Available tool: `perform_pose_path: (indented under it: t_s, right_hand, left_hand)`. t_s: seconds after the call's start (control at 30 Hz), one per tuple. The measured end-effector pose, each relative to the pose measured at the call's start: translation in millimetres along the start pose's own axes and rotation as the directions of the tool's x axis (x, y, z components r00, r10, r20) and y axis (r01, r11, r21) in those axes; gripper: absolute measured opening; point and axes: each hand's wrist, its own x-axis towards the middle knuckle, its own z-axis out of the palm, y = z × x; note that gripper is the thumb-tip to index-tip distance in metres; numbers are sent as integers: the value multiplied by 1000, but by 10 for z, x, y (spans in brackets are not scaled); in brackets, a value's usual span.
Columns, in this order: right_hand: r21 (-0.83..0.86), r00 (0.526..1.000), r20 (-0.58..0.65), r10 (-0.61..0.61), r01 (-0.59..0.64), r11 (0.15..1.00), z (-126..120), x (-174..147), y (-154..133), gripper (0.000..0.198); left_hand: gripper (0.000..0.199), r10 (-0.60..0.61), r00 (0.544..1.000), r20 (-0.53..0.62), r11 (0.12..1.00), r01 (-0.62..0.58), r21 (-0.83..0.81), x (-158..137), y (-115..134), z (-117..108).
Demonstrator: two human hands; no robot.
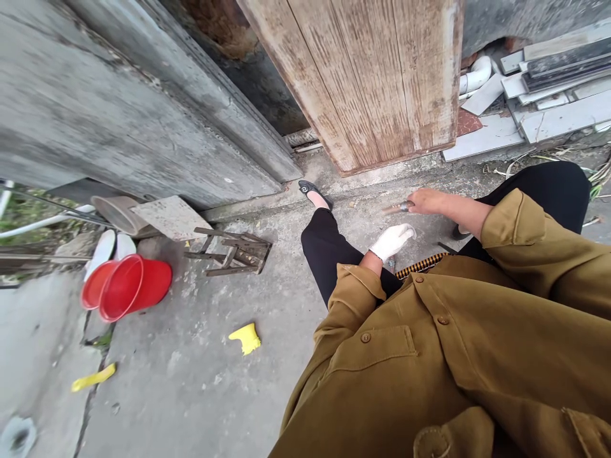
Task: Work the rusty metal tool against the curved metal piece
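My left hand [394, 242], in a white glove, is in front of my lap with its fingers curled together. Something small and pale seems to show at its fingertips, too small to name. Just beyond it, my bare right hand [424, 200] is closed around the end of a short brownish tool [397, 208]. That tool points left and is smeared by motion, so its kind is unclear. It is apart from the glove in this view. Below both hands lies the concrete ground, and a yellow-and-black striped edge [421, 264] shows at my lap.
A weathered wooden panel [372, 83] stands ahead, beside a grey wall [143, 114]. Stacked tiles [563, 95] lie at right. Leftward are a small wooden stool [238, 251], red buckets [121, 286] and a yellow piece [246, 338] on the concrete. Another yellow strip [94, 377] lies farther left.
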Motion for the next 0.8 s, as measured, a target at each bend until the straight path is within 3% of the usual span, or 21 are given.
perform_pose_path:
  t_s: [0.07, 0.13, 0.23, 0.3, 0.4, 0.53, 0.7, 0.8]
  right_hand:
    - [-154, 992, 116, -41, 59, 986, 73, 10, -1, 27]
    - [-151, 946, 313, -87, 140, 979, 121, 2, 21, 21]
    - [140, 767, 590, -251, 209, 968, 76, -48, 77, 25]
    - [348, 703, 589, -399, 225, 910, -31, -99, 125, 35]
    - [502, 757, 394, -521, 298, 812, -206, -167, 198, 43]
    - [595, 842, 178, -509, 320, 737, -266, -177, 247, 43]
    - [577, 965, 1, -264, 215, 788, -185, -73, 209, 40]
    - [453, 994, -96, -54, 92, 887, -190, -24, 189, 36]
  left_hand:
    - [14, 4, 1000, 21, 999, -5, 31, -4, 11, -44]
    - [15, 3, 999, 39, 999, -4, 42, -3, 17, -91]
    - [16, -23, 999, 34, 1000, 23, -19, 22, 4, -132]
    - [19, -49, 998, 29, 995, 51, -89, 50, -16, -139]
    - [27, -69, 997, 21, 985, 71, -159, 71, -48, -139]
    - [37, 11, 997, 80, 980, 5, -201, 22, -64, -124]
    - [32, 84, 978, 193, 984, -51, -172, -7, -69, -34]
    - [33, 116, 968, 223, 986, -84, -146, 11, -84, 8]
